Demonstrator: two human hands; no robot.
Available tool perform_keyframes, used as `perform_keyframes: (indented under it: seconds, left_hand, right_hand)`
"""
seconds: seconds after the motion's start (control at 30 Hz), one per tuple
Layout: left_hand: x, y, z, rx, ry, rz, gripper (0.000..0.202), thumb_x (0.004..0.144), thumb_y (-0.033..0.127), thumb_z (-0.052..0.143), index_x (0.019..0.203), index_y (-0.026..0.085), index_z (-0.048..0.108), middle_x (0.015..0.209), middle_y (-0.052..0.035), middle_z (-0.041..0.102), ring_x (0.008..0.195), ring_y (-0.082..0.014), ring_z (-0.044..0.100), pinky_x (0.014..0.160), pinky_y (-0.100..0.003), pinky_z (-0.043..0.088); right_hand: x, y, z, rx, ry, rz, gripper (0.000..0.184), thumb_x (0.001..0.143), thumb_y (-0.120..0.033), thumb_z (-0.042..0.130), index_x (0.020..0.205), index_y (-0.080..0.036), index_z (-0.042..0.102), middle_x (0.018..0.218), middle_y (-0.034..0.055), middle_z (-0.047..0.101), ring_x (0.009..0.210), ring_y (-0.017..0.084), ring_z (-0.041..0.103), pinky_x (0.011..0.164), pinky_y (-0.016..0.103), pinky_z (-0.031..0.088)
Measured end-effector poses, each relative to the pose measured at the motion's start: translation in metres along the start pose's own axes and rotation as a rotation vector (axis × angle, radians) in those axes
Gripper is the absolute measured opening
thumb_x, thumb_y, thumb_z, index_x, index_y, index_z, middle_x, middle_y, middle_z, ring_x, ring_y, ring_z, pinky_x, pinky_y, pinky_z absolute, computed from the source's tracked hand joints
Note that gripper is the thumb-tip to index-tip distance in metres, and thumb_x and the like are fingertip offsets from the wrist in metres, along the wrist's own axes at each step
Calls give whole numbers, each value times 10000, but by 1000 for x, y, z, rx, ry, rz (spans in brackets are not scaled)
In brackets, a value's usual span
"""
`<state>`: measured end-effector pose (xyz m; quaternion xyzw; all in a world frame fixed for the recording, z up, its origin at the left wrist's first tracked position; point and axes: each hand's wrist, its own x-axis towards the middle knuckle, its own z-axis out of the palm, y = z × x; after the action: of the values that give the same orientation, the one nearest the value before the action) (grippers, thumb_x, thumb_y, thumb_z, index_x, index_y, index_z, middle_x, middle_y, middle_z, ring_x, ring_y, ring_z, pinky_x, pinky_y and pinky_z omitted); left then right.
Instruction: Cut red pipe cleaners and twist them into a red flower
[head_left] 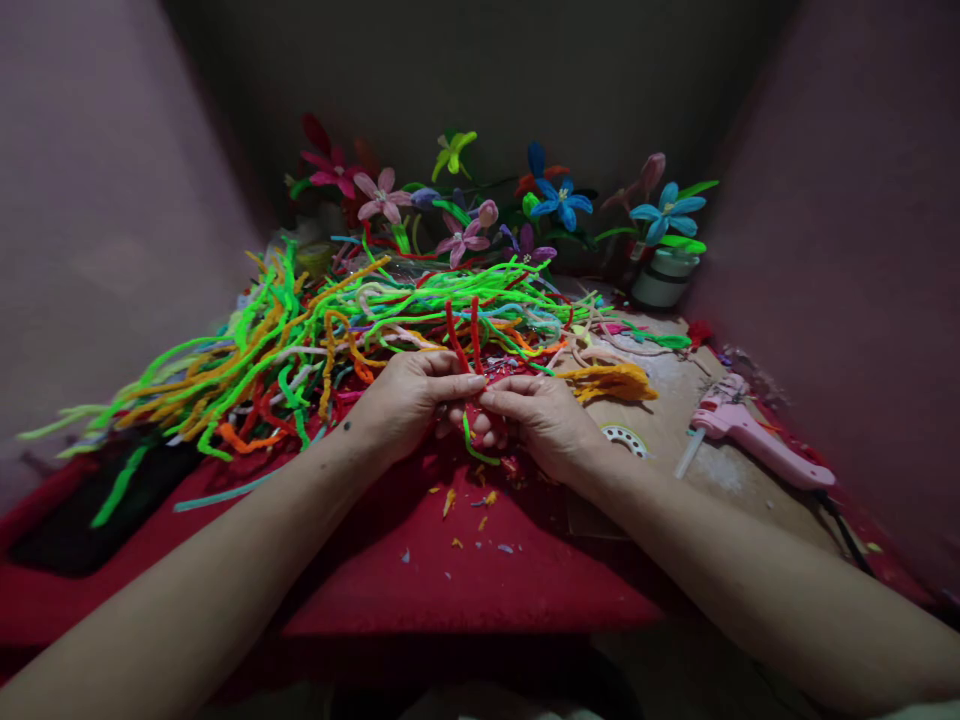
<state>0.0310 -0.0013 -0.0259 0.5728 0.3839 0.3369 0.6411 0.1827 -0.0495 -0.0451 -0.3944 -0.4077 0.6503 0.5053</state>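
Both hands meet over the front of the red-covered table. My left hand (429,392) pinches a red pipe cleaner (475,330) between thumb and fingers; two red ends stick up above the fingertips. Right up against it, my right hand (534,415) is closed on the lower part of the same red piece. A short green pipe cleaner (474,445) curves down below the fingers; where it joins the red one is hidden. Behind the hands spreads a large heap of pipe cleaners (420,300) in green, orange, white and red.
Pipe cleaner flowers (382,195) line the back, and a blue one (667,212) rises from a pale jar (666,277). On the right, a pink glue gun (757,430) lies on cardboard (720,490) near a white holed disc (624,440). Fuzz scraps (449,502) dot the red cloth (465,590).
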Motion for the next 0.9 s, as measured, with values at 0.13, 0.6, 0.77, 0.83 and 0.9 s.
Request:
perform_keyframes:
  seconds: [0.13,0.6,0.77,0.83,0.9]
  left_hand:
    - [2,-4,-1,16,2,35,169,668,267,729,709,150,615,590,21,570,433,-55,463,415,-186,334]
    - [-8,11,3,356,72,369,160,674,240,717,807,161,675,670,-8,627,577,-117,564,555,-219,454]
    - [-5,5,-9,794,17,776,117,808,233,612,816,189,719,797,-37,618,762,-141,577,704,-256,452]
    - [-5,6,-14,968,24,906,151,841,223,570,842,194,718,771,-34,585,705,-126,550,621,-239,433]
    - [-7,8,-17,1130,34,1028,172,861,206,535,848,198,707,767,-33,575,676,-119,524,583,-233,414]
  right_hand:
    - [0,-1,-1,-2,27,47,185,675,-289,713,718,-124,640,605,32,653,451,90,555,442,218,404]
    - [1,-9,0,14,81,50,123,636,-219,693,631,-138,600,490,-2,607,387,77,515,413,199,395]
    - [0,-12,-2,-10,25,63,111,628,-211,678,613,-134,600,483,-5,608,380,78,515,408,195,399]
    - [0,-14,-2,-25,-2,73,107,625,-206,674,605,-130,601,483,-4,608,381,80,516,412,198,406]
    - [-1,-16,-3,-57,-35,65,104,627,-199,664,588,-128,600,486,0,610,389,83,519,421,202,412]
